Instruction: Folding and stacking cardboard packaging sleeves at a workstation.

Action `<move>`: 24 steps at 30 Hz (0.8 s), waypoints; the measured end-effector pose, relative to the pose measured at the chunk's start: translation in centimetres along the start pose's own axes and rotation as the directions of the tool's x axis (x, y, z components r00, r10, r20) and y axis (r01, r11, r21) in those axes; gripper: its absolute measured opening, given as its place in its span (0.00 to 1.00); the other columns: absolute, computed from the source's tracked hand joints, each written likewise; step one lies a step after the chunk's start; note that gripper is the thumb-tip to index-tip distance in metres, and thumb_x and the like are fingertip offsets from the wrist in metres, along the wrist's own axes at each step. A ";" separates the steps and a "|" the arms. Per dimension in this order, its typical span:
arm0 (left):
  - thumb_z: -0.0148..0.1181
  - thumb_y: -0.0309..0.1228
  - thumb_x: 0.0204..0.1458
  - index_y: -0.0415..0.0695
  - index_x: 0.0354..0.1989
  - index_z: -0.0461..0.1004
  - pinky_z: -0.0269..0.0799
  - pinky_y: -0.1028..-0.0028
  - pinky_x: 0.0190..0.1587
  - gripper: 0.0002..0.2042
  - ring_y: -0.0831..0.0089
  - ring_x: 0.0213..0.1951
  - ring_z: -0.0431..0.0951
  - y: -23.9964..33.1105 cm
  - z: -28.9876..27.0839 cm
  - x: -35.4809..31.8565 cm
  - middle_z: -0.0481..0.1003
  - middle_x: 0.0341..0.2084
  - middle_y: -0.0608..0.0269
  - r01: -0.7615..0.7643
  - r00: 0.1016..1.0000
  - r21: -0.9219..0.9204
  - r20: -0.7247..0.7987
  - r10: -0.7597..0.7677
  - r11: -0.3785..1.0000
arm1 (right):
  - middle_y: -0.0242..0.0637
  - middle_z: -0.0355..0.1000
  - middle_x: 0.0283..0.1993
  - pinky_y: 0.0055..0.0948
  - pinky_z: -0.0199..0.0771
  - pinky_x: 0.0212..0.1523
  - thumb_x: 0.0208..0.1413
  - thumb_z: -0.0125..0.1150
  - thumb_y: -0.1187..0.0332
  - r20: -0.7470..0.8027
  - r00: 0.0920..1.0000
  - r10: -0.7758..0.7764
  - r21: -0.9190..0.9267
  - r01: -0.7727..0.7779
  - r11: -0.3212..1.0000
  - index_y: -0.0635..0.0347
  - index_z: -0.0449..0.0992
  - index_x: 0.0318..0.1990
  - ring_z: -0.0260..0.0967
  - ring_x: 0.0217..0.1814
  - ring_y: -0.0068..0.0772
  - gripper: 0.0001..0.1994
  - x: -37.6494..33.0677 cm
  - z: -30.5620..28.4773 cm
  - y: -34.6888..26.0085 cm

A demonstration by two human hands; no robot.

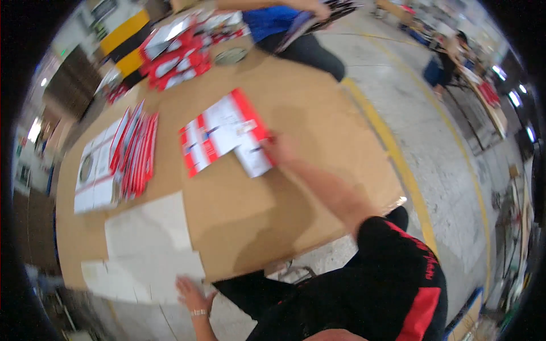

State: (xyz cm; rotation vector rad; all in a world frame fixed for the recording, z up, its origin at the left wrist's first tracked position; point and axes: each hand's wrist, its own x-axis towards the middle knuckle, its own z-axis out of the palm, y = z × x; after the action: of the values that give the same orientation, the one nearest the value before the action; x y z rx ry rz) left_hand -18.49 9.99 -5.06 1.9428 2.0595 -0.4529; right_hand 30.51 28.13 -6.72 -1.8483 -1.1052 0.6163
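Both hands blurred; right hand (278,145) prob. touching red-white sheet (224,133).

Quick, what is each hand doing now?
Left hand: open, resting on the white sheets.
Right hand: on the red-and-white flat carton; grip cannot be told.

Motion-blurred right hand (280,145), fingers indistinct against the red-and-white flat carton (224,132).

Flat carton (224,132) mid-table (318,170); carton stack (135,152) left; paper sheets (149,244) at near edge.
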 end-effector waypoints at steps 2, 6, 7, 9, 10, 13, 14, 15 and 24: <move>0.73 0.35 0.34 0.37 0.68 0.43 0.48 0.48 0.65 0.53 0.49 0.70 0.42 -2.9 2.7 -0.3 0.42 0.69 0.46 -0.099 0.962 -0.044 -0.260 0.085 0.994 | 0.51 0.75 0.41 0.45 0.75 0.43 0.50 0.61 0.55 0.035 0.999 0.014 -0.085 -0.011 0.996 0.56 0.75 0.49 0.75 0.43 0.48 0.21 1.5 5.0 -2.2; 0.64 0.20 0.38 0.37 0.62 0.58 0.54 0.57 0.65 0.37 0.49 0.66 0.54 -1.0 7.0 2.8 0.57 0.64 0.45 -0.426 0.808 -0.103 -0.491 0.327 0.899 | 0.58 0.54 0.65 0.43 0.57 0.65 0.49 0.62 0.52 -0.131 0.985 -0.116 -0.125 0.099 0.987 0.67 0.55 0.64 0.52 0.67 0.56 0.39 0.6 4.1 0.1; 0.63 0.20 0.40 0.37 0.62 0.59 0.55 0.58 0.63 0.35 0.50 0.64 0.56 -0.7 6.5 3.0 0.58 0.62 0.45 -0.484 0.790 -0.115 -0.484 0.377 0.868 | 0.58 0.53 0.66 0.45 0.51 0.68 0.50 0.61 0.52 -0.154 0.976 -0.152 -0.060 0.145 0.988 0.67 0.50 0.66 0.49 0.68 0.58 0.42 -1.6 5.2 -1.1; 0.62 0.21 0.43 0.38 0.61 0.60 0.57 0.59 0.60 0.32 0.52 0.61 0.58 1.2 4.8 2.6 0.60 0.60 0.46 -0.608 0.728 -0.140 -0.492 0.478 0.782 | 0.57 0.54 0.65 0.47 0.55 0.65 0.50 0.62 0.50 -0.240 0.870 -0.430 -0.153 0.404 0.902 0.62 0.52 0.67 0.51 0.68 0.57 0.41 -5.9 6.7 -2.0; 0.61 0.22 0.44 0.38 0.61 0.61 0.59 0.59 0.58 0.31 0.53 0.60 0.59 1.5 3.9 2.2 0.61 0.58 0.46 -0.649 0.701 -0.150 -0.498 0.510 0.746 | 0.56 0.50 0.68 0.48 0.51 0.67 0.53 0.57 0.45 -0.134 0.809 -0.572 -0.091 0.565 0.820 0.62 0.51 0.68 0.47 0.70 0.53 0.42 -9.6 8.2 -3.0; 0.59 0.23 0.49 0.39 0.60 0.62 0.62 0.61 0.53 0.27 0.55 0.56 0.63 3.1 2.4 -0.6 0.64 0.55 0.47 -0.750 0.634 -0.203 -0.495 0.595 0.630 | 0.48 0.45 0.72 0.50 0.43 0.69 0.53 0.52 0.40 0.042 0.387 -0.921 0.307 0.872 0.381 0.60 0.52 0.68 0.41 0.74 0.50 0.42 -20.1 7.1 -8.8; 0.58 0.24 0.50 0.39 0.59 0.63 0.64 0.62 0.51 0.25 0.56 0.54 0.64 3.8 2.0 -1.7 0.65 0.53 0.48 -0.777 0.612 -0.226 -0.491 0.620 0.588 | 0.48 0.49 0.70 0.50 0.45 0.69 0.51 0.55 0.42 0.127 0.267 -0.955 0.258 0.921 0.292 0.60 0.55 0.66 0.45 0.73 0.48 0.41 -22.5 7.0 -9.0; 0.57 0.24 0.51 0.39 0.59 0.64 0.65 0.63 0.50 0.24 0.57 0.53 0.65 6.1 1.4 -3.0 0.66 0.52 0.48 -0.822 0.563 -0.248 -0.488 0.667 0.513 | 0.48 0.53 0.69 0.50 0.46 0.69 0.49 0.58 0.45 0.225 0.165 -0.960 0.181 0.961 0.207 0.59 0.59 0.65 0.48 0.72 0.46 0.39 -24.8 5.8 -8.2; 0.56 0.31 0.57 0.39 0.62 0.58 0.61 0.60 0.60 0.25 0.58 0.60 0.62 9.7 -1.8 -4.7 0.56 0.60 0.47 -0.868 0.384 0.116 -0.462 0.800 0.484 | 0.35 0.71 0.35 0.38 0.64 0.48 0.54 0.58 0.65 0.142 0.703 -0.697 0.057 0.697 0.715 0.55 0.73 0.36 0.68 0.43 0.39 0.05 -27.9 -9.8 1.4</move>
State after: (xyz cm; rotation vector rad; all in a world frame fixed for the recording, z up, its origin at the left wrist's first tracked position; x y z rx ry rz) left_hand -8.50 6.89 -1.93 2.8250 0.8871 0.4447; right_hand 25.00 -0.80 -3.57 -1.2268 -1.7807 0.2973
